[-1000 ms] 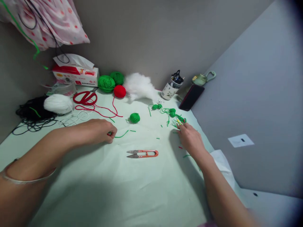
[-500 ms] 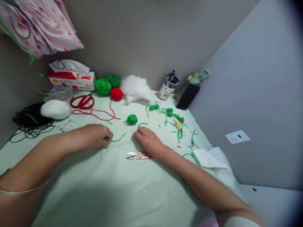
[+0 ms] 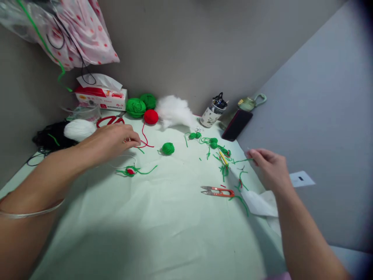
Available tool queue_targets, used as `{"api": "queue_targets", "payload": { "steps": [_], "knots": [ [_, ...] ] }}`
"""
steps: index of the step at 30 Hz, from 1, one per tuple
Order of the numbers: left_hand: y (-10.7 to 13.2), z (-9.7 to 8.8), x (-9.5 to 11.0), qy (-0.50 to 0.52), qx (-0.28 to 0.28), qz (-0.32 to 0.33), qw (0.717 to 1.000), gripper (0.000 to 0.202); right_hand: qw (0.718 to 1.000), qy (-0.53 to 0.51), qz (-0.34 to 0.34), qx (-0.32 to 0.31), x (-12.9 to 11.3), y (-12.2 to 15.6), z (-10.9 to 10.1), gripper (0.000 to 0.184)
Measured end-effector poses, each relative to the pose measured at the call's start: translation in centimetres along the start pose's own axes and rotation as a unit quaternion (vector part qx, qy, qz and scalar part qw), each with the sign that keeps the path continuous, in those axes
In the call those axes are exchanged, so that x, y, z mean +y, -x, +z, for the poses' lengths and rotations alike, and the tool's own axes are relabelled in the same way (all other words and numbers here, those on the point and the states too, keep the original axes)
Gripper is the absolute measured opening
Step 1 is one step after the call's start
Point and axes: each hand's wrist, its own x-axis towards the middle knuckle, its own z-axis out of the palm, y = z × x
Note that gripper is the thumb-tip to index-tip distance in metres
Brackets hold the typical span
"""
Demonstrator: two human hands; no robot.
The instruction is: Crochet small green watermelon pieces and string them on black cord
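Note:
My left hand (image 3: 124,138) hovers over the red yarn tail by the red-handled scissors (image 3: 109,121). Its fingers are pressed together; what they pinch, if anything, I cannot make out. Below it lies a small green crocheted piece (image 3: 131,170) with a red and white middle and loose green tails. Far to the right, my right hand (image 3: 268,165) is raised, thumb and finger closed on a short strand of green yarn (image 3: 243,160). Orange-handled thread snips (image 3: 218,191) rest on the cloth between the hands. A small green yarn ball (image 3: 168,148) sits mid-table.
Along the back stand a tissue box (image 3: 101,99), green yarn balls (image 3: 135,107), a red ball (image 3: 150,116), white stuffing (image 3: 175,112), a pen cup (image 3: 212,114) and a leaning phone (image 3: 237,125). Green scraps surround a yellow-handled tool (image 3: 223,158). White yarn (image 3: 79,130) lies left; crumpled tissue (image 3: 259,203) lies right.
My left hand has let go of the green crocheted piece and moved up toward the red yarn. My right hand has swung far right with green yarn, and the snips lie farther right.

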Motion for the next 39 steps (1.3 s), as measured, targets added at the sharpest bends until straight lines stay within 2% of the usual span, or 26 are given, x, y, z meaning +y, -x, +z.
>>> {"api": "queue_targets", "payload": {
  "steps": [3, 6, 9, 12, 13, 16, 20, 23, 25, 27, 30, 32, 34, 36, 39],
  "knots": [
    [-0.6, 1.5, 0.1, -0.065, -0.011, 0.031, 0.997, 0.026, 0.996, -0.064, -0.014, 0.056, -1.3, -0.5, -0.7, 0.024],
    [-0.9, 3.7, 0.0, -0.077, -0.03, 0.037, 0.996, 0.025, 0.992, -0.074, -0.032, 0.101, -1.5, -1.3, -1.5, 0.025],
    [-0.9, 4.1, -0.1, -0.065, -0.023, 0.035, 0.997, 0.024, 0.994, 0.027, -0.041, 0.099, -0.2, -2.5, -2.0, 0.031],
    [-0.8, 2.8, 1.1, 0.009, 0.009, 0.061, 0.998, 0.021, 0.984, 0.169, -0.035, 0.037, 1.6, -3.7, -1.3, 0.031],
    [-0.7, 2.3, 1.9, 0.044, 0.012, 0.073, 0.996, 0.02, 0.979, 0.2, -0.03, 0.01, 2.1, -4.0, -0.8, 0.029],
    [-0.8, 1.0, 5.5, 0.142, -0.03, 0.097, 0.985, 0.016, 0.96, 0.269, -0.003, -0.071, 3.0, -5.0, 1.4, 0.025],
    [-1.9, 1.3, 10.7, 0.174, -0.088, 0.157, 0.968, 0.015, 0.95, 0.29, 0.038, -0.106, 3.5, -6.0, 4.1, 0.025],
    [-3.8, 3.0, 14.2, 0.217, -0.079, 0.203, 0.952, 0.013, 0.952, 0.279, 0.06, -0.105, 3.8, -6.4, 4.7, 0.015],
    [-5.3, 4.8, 16.4, 0.257, -0.056, 0.224, 0.938, 0.013, 0.959, 0.259, 0.068, -0.097, 3.7, -6.4, 4.2, 0.014],
    [-6.8, 6.7, 18.6, 0.306, -0.032, 0.227, 0.924, 0.015, 0.968, 0.227, 0.066, -0.085, 3.3, -6.0, 3.0, 0.02],
    [-8.3, 9.0, 20.6, 0.315, -0.068, 0.257, 0.911, 0.028, 0.986, 0.148, 0.047, -0.066, 2.1, -4.7, 1.0, 0.037],
    [-8.5, 9.6, 20.7, 0.314, -0.069, 0.25, 0.913, 0.043, 0.998, 0.013, 0.028, -0.055, 0.8, -3.5, 0.0, 0.04],
    [-8.0, 9.1, 19.9, 0.361, -0.059, 0.199, 0.909, 0.047, 0.99, -0.125, 0.022, -0.063, -0.7, -2.0, -0.2, 0.037],
    [-6.8, 8.0, 18.7, 0.446, -0.063, 0.13, 0.883, 0.041, 0.98, -0.173, 0.018, -0.097, -2.7, -0.2, 0.3, 0.031],
    [-4.4, 6.1, 17.0, 0.52, -0.06, 0.069, 0.849, 0.039, 0.962, -0.171, -0.036, -0.208, -6.0, 2.7, 2.2, 0.025]
  ]
}}
